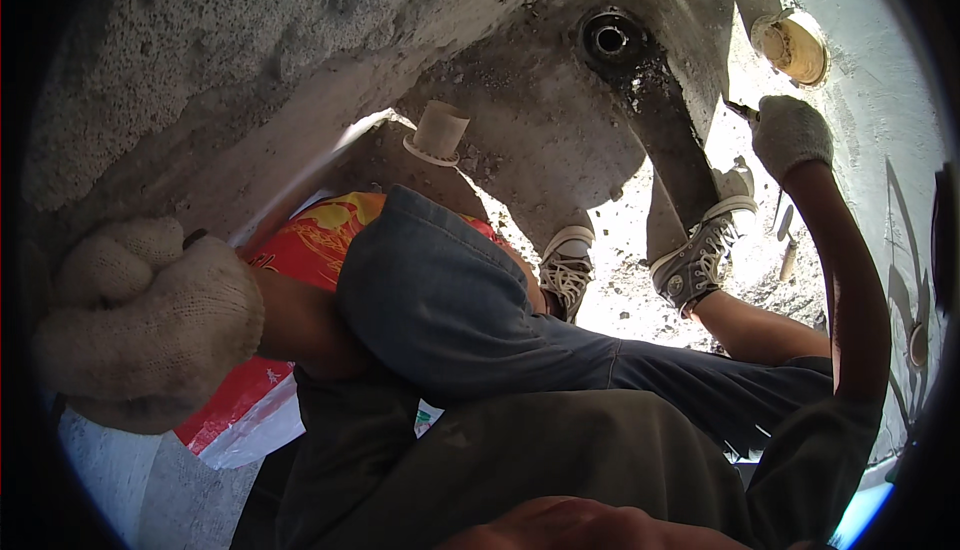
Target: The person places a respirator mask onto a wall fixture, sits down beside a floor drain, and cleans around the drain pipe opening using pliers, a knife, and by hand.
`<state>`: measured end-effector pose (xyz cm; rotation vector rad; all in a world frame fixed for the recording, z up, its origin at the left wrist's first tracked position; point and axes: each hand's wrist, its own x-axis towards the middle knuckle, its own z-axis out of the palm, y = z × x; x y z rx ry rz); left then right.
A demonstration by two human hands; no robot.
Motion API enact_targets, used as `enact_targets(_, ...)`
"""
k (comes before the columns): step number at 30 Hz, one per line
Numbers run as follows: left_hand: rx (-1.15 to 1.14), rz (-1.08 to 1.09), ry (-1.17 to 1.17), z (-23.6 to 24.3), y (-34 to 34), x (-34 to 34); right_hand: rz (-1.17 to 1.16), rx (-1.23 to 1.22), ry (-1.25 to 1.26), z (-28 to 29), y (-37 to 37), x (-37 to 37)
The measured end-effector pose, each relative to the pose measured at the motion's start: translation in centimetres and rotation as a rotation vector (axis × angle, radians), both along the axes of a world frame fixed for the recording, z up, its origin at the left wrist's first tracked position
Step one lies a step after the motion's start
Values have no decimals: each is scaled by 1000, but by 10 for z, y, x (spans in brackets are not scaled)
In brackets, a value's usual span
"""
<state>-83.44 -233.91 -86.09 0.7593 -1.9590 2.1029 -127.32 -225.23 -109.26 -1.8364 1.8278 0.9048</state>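
Note:
My right hand [793, 133], in a pale knitted glove, is closed round a slim tool [738, 108] whose dark end points at the wall corner. Its kind cannot be made out. Just above that hand, a cream pipe stub [797, 47] protrudes from the light wall. My left hand [150, 315] wears the same sort of glove and is close to the camera at the far left. Its fingers are curled in, and a small brown bit shows between glove folds; whatever it grips is hidden. Beneath the left forearm lies a red and yellow printed bag [318, 250].
A black round drain fitting [610, 40] sits in the floor at the far side, with a dark damp strip running toward my shoes [700, 255]. A short beige pipe [438, 133] stands left of it. Rough concrete [260, 40] rises at left. A thin tool [788, 258] lies by the right wall.

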Motion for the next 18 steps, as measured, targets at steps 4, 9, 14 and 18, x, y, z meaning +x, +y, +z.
enact_targets(4,-13,20,0,2,1,1,-13,-2,-3,1,1,-1)
enact_targets(9,-87,1,-32,1,0,3,-5,23,0,0,0,-3)
enact_targets(14,-83,-1,-35,-3,-3,1,4,28,15,0,-2,-4)
enact_targets(18,-80,11,-61,3,0,8,18,41,3,-4,-7,2)
